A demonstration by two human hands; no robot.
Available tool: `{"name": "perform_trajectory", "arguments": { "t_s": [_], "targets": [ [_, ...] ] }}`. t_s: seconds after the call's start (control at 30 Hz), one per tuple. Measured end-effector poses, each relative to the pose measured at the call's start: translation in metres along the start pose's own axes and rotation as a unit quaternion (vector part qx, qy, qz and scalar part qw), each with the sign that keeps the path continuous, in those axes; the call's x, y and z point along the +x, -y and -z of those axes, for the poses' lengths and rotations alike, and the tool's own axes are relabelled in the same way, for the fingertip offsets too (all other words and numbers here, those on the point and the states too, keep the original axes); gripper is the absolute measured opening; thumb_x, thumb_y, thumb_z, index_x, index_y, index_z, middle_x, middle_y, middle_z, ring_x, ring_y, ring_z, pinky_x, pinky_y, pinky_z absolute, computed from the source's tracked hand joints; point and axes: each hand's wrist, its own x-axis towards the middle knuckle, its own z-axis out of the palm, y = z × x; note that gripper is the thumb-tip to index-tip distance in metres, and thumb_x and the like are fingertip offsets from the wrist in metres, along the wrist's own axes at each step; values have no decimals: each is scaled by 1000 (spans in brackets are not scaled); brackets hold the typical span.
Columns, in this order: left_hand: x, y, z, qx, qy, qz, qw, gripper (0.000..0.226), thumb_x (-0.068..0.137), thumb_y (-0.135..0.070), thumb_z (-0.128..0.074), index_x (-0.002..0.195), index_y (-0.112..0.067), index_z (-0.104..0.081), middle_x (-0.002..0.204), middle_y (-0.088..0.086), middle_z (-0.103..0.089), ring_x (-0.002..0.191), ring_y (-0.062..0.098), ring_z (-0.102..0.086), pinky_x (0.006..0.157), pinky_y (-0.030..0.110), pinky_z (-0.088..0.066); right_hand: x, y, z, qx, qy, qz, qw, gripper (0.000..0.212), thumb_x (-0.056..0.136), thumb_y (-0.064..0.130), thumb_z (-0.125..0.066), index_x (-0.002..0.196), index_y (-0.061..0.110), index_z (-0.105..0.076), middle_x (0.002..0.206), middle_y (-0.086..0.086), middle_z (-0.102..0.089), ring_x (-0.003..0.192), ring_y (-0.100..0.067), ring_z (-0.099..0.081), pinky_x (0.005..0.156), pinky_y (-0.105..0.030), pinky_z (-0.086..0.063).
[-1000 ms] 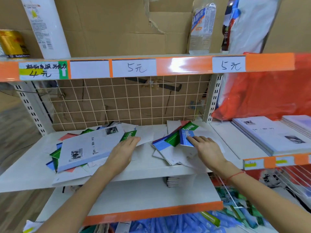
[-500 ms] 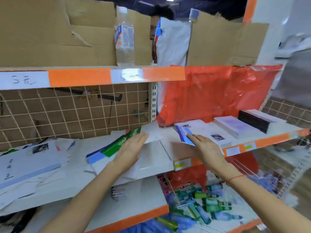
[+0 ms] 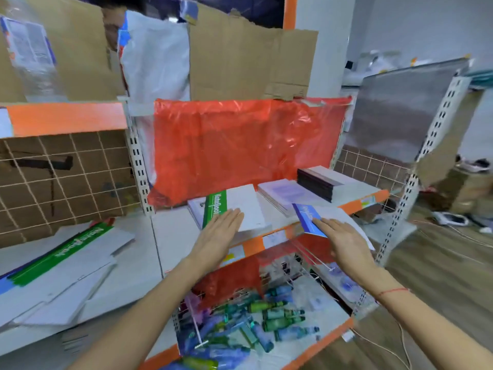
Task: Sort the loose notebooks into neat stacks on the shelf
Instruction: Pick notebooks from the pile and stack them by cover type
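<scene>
Notebooks with green and blue spines have been carried from the mixed pile on the left bay to the right bay of the shelf (image 3: 354,202) over the last second. The green-spined notebook (image 3: 232,209) now lies on top of a white stack at the front of the right bay; the left hand (image 3: 220,233) rests flat on it, fingers straight, pressing rather than gripping. The blue-spined notebook (image 3: 310,218) is tilted, overhanging the shelf's front edge just beside a lavender-covered stack (image 3: 285,193); the right hand (image 3: 344,239) lies on it with fingers extended, and whether the thumb pinches underneath cannot be told. A black-edged stack (image 3: 320,182) stands further right. Judged from this, one notebook is placed and the blue one is not yet seated; loose notebooks (image 3: 72,252) remain on the left bay. Legible writing: "Notebook" on the green spines; the blue spine's lettering is too blurred to read.
</scene>
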Motion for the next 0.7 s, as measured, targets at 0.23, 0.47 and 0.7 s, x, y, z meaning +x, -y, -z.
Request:
{"name": "perform_trajectory", "arguments": {
  "t_s": [0.23, 0.47, 0.7],
  "targets": [
    [74, -30, -55, -4, 8, -15, 1000, 86, 36, 28, -69, 119, 6, -60, 121, 22, -61, 107, 37, -63, 83, 53, -53, 6, -73, -14, 16, 9, -21, 1000, 85, 36, -27, -66, 115, 5, -66, 108, -16, -68, 91, -37, -67, 71, -50, -54],
    [149, -34, -104, -35, -16, -29, 999, 60, 60, 16, -58, 118, 4, -62, 121, 19, -63, 106, 35, -64, 83, 50, -53, 46, -137, -37, 13, -22, 1, 1000, 66, 53, -18, -56, 114, 4, -66, 113, -15, -67, 99, -38, -65, 80, -54, -52],
    [213, -16, -138, -19, -35, -26, 999, 55, 72, 1, -32, 117, 1, -64, 122, 15, -63, 106, 33, -64, 85, 49, -53, 98, -201, -68, 11, -8, 8, 1000, 80, 46, -27, -62, 118, 6, -64, 118, -13, -66, 106, -38, -63, 87, -58, -49]
  ]
}}
